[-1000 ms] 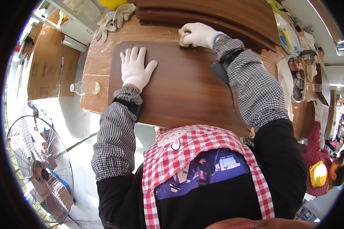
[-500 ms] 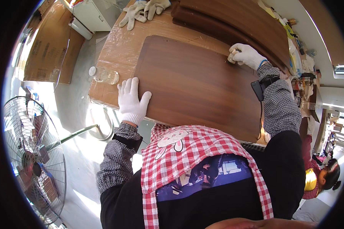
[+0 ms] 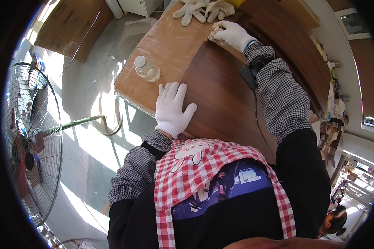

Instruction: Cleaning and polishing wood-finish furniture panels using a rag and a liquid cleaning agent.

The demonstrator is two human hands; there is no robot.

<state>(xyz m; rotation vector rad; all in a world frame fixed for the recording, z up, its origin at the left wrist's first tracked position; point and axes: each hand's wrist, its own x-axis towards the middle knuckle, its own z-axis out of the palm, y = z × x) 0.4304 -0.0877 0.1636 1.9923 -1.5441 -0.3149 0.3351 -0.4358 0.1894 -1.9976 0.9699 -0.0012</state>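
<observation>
A flat brown wood-look panel (image 3: pixel 224 95) lies in front of me on a plastic-wrapped cardboard surface (image 3: pixel 164 45). My left hand (image 3: pixel 173 106), in a white glove, rests flat with fingers spread at the panel's left near edge. Farther off, at the panel's far left corner, my gloved right hand (image 3: pixel 233 35) is closed around a small beige wad of cloth (image 3: pixel 214 34). The fingers partly cover the wad. Beside my left hand, on the wrapped cardboard, stands a clear bottle (image 3: pixel 147 69) with a white cap and liquid inside.
A pair of off-white gloves (image 3: pixel 203 10) lies at the far edge. More dark brown panels (image 3: pixel 282 45) are stacked at the far right. A caged fan (image 3: pixel 31 145) stands on the left, near a large cardboard box (image 3: pixel 70 29). Another person (image 3: pixel 335 220) is at the lower right.
My right hand has swept left with the wad, from the panel's far right to its far left corner. My left hand stays planted while the view has turned and shifted.
</observation>
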